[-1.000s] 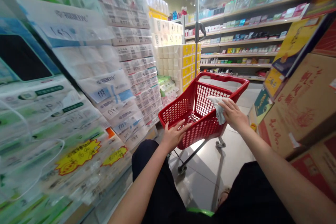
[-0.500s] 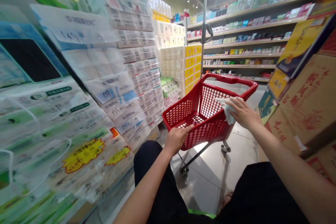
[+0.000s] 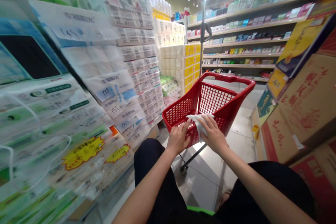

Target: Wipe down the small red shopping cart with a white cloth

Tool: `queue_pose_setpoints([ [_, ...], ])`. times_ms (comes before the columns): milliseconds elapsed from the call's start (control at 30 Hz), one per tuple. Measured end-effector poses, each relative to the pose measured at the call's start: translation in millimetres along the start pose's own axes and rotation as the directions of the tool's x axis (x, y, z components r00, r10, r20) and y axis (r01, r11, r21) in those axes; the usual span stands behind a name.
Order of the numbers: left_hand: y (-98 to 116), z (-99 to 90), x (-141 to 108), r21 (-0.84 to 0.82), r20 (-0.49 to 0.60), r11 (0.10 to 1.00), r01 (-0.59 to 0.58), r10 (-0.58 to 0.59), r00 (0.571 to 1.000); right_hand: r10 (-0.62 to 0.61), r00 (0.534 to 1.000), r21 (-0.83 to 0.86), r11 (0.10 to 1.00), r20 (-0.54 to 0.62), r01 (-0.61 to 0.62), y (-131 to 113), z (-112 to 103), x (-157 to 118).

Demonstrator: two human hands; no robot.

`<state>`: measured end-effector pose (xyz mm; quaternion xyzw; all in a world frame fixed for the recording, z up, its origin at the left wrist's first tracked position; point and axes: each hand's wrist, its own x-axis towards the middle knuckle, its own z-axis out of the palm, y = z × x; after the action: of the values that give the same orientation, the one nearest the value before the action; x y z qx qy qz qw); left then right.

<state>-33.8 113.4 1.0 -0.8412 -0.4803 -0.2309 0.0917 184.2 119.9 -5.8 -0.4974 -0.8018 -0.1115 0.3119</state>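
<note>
A red plastic shopping cart (image 3: 217, 98) with mesh sides stands in front of me on metal legs. My right hand (image 3: 212, 133) presses a white cloth (image 3: 201, 122) over the top rim of the cart's near side. Just left of it, my left hand (image 3: 179, 138) grips the same rim near the front corner, fingers bent over the edge. The two hands are close together but apart. Part of the basket's floor shows behind the cloth.
Stacked paper packs (image 3: 112, 77) rise along the left, close to my knee. Cardboard boxes (image 3: 301, 112) are piled on the right. Shelves of small goods (image 3: 241, 42) span the back, behind a metal pole (image 3: 204, 14). Tiled floor (image 3: 204, 168) shows under the cart.
My right hand has slid the cloth along the rim, left and toward me, to beside my left hand. The left hand stays on the rim, its fingers slightly shifted.
</note>
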Motion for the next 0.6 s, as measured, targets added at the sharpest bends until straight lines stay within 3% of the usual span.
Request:
queue_pose_setpoints([
  [67, 1, 0.5, -1, 0.008, 0.005, 1.000, 0.003, -0.003, 1.000, -0.051, 0.998, 0.010, 0.999, 0.047, 0.051, -2, -4, -3],
  [167, 4, 0.4, -2, 0.003, 0.011, 1.000, -0.001, 0.001, 1.000, -0.094, 0.988, -0.013, 0.995, 0.122, 0.097, 31, -17, 2],
  [300, 13, -0.5, -1, 0.001, 0.020, 1.000, -0.015, 0.015, 1.000, 0.065, 0.995, -0.102, 0.993, 0.079, -0.057, 97, -33, 18],
  [367, 19, 0.5, 2, -0.005, 0.032, 1.000, -0.023, 0.023, 0.999, 0.112, 0.992, -0.107, 0.989, 0.051, -0.106, 113, -34, 23],
  [467, 30, 5.5, 8, -0.017, 0.038, 1.000, -0.016, 0.016, 0.999, 0.136, 0.990, -0.071, 0.988, -0.029, -0.138, 101, -22, 21],
  [600, 45, 16.6, 16, -0.069, 0.008, 0.998, -0.004, 0.005, 1.000, 0.091, 0.993, -0.009, 0.996, -0.073, -0.092, 44, -3, 0],
])
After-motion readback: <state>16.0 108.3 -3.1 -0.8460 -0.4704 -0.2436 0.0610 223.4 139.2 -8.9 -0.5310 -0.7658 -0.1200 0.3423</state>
